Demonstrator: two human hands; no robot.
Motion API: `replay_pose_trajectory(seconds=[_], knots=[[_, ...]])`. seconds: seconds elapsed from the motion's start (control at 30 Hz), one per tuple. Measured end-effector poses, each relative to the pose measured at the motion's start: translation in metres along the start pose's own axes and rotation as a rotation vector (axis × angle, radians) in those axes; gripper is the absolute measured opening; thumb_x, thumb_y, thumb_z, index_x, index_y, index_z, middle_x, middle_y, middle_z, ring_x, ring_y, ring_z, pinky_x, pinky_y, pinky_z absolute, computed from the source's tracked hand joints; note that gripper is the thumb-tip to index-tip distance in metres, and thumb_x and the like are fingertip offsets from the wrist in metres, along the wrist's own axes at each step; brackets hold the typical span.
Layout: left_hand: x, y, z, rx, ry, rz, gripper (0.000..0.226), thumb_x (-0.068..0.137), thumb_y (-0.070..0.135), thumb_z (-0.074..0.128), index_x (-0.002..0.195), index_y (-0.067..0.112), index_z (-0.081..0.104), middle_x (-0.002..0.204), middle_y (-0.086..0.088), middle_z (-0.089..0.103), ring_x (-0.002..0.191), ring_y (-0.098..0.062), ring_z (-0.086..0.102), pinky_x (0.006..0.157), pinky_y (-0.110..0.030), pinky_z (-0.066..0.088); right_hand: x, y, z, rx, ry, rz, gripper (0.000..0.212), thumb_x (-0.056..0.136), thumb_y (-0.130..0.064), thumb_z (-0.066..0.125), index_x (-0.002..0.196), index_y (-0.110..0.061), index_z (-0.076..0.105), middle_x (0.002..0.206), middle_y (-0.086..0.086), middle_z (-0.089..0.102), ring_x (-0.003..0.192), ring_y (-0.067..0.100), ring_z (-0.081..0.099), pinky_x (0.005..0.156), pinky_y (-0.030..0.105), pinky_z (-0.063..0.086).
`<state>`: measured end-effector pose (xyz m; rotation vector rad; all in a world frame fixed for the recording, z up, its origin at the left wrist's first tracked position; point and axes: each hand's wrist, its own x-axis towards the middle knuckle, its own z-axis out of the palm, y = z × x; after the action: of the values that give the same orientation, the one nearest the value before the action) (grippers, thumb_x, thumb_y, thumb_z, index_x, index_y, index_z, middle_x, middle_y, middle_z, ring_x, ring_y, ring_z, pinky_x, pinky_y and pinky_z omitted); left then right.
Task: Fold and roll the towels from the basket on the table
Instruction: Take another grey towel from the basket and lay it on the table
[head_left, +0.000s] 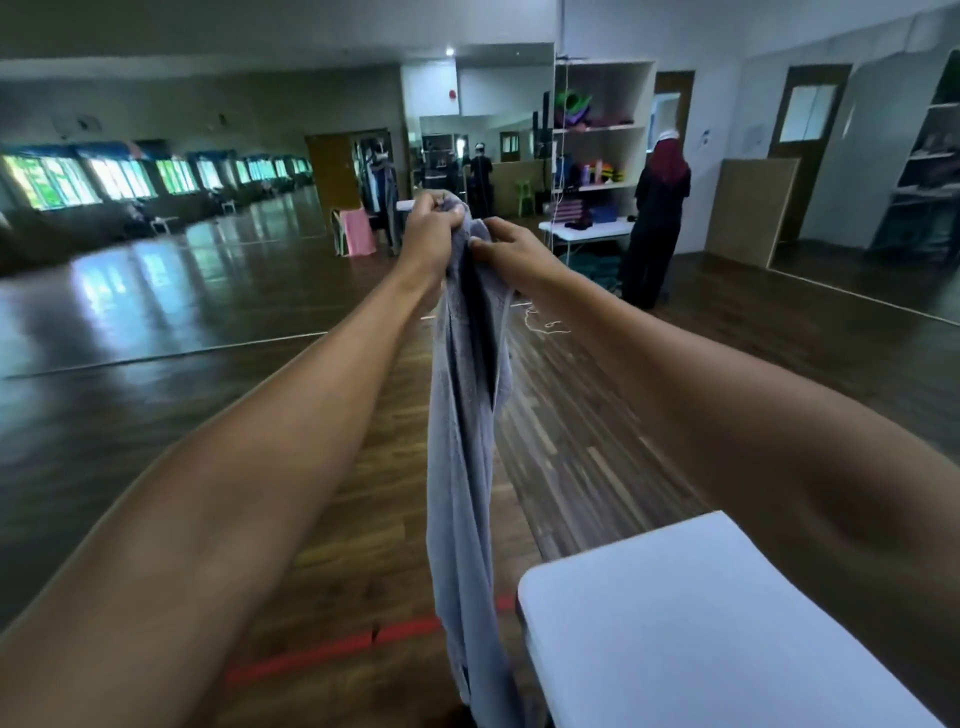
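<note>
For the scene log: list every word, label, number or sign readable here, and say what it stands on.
No text here can be read.
Paper notices on the far wall: too small and blurred.
Bottles on the white shelf: labels too blurred.
Towel and table: no print shows.

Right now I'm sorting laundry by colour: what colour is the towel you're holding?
Plain pale grey-blue towel, no pattern; the head view shows it.

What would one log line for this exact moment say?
stage: towel held up, not yet folded | left hand: grips towel top | right hand: pinches top edge | towel: hangs beside white table
</note>
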<state>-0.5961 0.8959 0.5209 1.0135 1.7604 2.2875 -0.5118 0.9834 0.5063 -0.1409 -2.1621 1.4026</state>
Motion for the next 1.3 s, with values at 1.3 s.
replay_pose_trajectory(seconds=[1.3], knots=[[-0.358,-0.378,-0.002,0.569,-0.630,-1.461,0.028,0.077,0.000,0.048,0.049,0.007,0.048,0.049,-0.005,0.039,0.046,-0.015,0.035,0.046,-0.024,0.028,-0.489,0.435,-0.287,-1.325,0.055,1.188,0.029,0.092,-0.018,0.050,0.118,-0.016,0.063,0.130,0.010,0.045,0.121,0.033,0.037,0.095,0.046,0.034]])
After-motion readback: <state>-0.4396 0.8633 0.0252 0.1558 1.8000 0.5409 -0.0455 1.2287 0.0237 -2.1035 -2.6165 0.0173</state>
